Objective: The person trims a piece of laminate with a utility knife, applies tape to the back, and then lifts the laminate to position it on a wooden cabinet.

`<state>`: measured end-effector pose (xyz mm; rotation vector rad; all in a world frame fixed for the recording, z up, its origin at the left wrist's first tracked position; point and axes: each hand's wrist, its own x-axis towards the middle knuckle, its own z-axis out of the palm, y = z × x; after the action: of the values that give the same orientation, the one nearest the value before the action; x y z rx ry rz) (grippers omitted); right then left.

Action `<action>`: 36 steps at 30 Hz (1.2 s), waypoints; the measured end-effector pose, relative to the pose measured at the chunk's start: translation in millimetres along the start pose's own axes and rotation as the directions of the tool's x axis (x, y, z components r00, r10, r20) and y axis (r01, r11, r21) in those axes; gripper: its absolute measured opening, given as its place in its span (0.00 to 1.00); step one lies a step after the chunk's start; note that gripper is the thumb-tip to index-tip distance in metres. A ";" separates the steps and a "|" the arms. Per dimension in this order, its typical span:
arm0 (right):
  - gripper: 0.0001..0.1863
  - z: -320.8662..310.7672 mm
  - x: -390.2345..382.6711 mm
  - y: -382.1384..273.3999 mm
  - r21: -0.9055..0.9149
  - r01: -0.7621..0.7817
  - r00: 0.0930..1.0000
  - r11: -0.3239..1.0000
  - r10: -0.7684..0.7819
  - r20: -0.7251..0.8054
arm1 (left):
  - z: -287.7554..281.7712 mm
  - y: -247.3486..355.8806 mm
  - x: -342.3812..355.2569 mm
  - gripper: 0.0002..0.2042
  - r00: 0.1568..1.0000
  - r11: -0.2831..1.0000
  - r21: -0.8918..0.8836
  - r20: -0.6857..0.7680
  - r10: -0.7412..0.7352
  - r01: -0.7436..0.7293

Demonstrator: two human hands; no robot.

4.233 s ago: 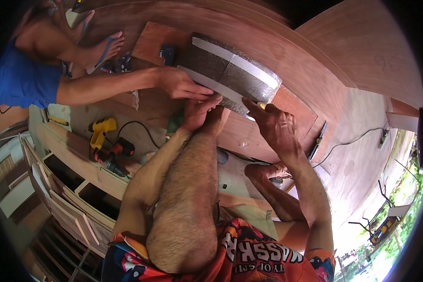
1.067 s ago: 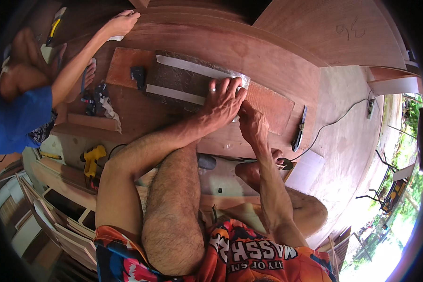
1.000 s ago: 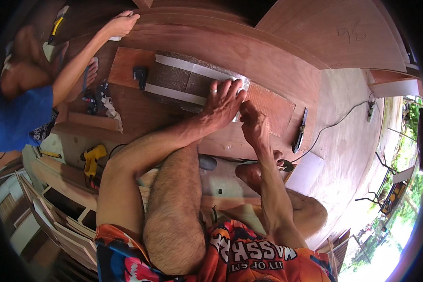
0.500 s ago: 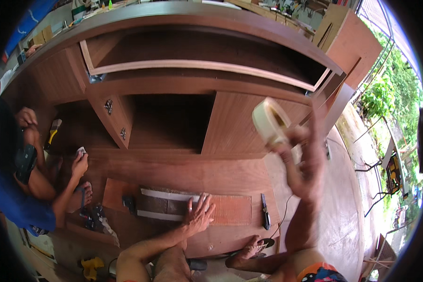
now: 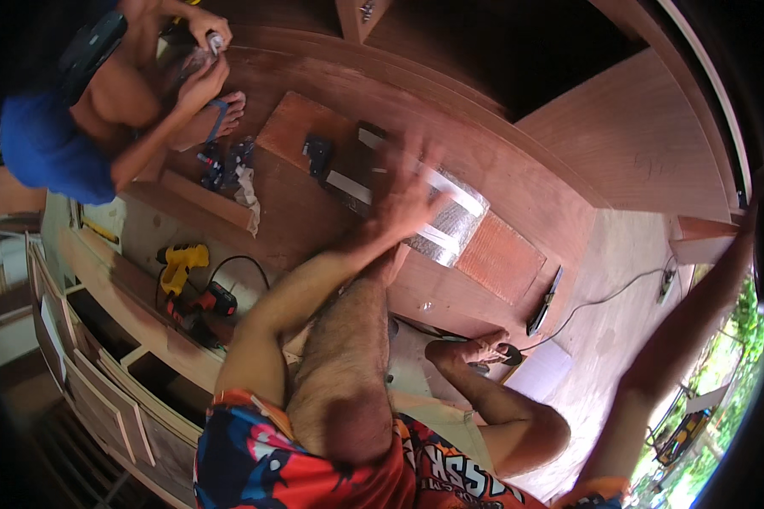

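Note:
My left hand (image 5: 407,199) is over a flat strip (image 5: 463,227) with a dark, shiny surface and pale tape bands along its length. The fingers are spread and smeared by motion; they hold nothing I can see, and whether they touch the strip I cannot tell. Beneath the strip, the end of a reddish, fine-textured panel (image 5: 505,259) sticks out. Beyond that end lies a black utility knife (image 5: 544,301). My right arm stretches up along the right side, and its hand is lost past the dark rim, so the tape roll is out of sight too.
A co-worker in blue sits at far left, pinching a small whitish item (image 5: 216,41). A yellow power tool (image 5: 182,265) and a black-and-red one (image 5: 216,301) lie left of my leg. A cable (image 5: 607,301) crosses the floor at right. The cabinet (image 5: 645,136) stands beyond.
The view has tilted down and turned. My right hand, which held a tape roll before the cabinet, has swung out of view to the right. My left hand is now blurred over the strip.

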<state>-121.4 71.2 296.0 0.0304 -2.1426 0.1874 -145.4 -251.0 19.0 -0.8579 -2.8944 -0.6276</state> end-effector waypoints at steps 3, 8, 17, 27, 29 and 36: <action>0.46 71.3 -119.0 -91.0 0.251 -0.269 0.946 0.930 0.206 0.251 | -21.9 -85.7 -37.6 0.37 0.834 0.909 -0.190 -0.362 -0.416 0.371; 0.47 110.1 -270.8 -173.6 0.048 -0.336 0.763 0.941 0.243 0.599 | -1.3 -90.6 -87.6 0.39 0.413 -0.236 -0.753 0.562 -0.717 0.614; 0.33 106.6 -285.8 -141.6 -0.007 -0.492 0.751 0.871 0.429 0.502 | 21.1 -193.6 -17.7 0.36 0.770 0.730 -0.376 -0.065 -0.635 0.570; 0.29 84.8 -372.2 -77.6 -0.156 -0.559 0.583 0.814 0.520 0.624 | -8.4 -263.8 -5.1 0.32 0.818 0.783 -0.314 -0.035 -0.574 0.537; 0.27 76.8 -384.0 -53.9 -0.149 -0.511 0.610 0.846 0.480 0.631 | -3.5 -254.4 -21.6 0.31 0.709 0.727 -0.383 -0.219 -0.671 0.570; 0.39 77.6 -447.5 -30.0 -0.124 -0.477 0.634 0.870 0.439 0.637 | 12.4 -267.5 -119.7 0.23 0.784 0.780 -0.092 0.124 -0.608 0.619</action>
<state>62.1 7.3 -115.6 -0.5038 -2.8153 0.6182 -186.4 -511.1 -110.3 0.1099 -3.2290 -0.8349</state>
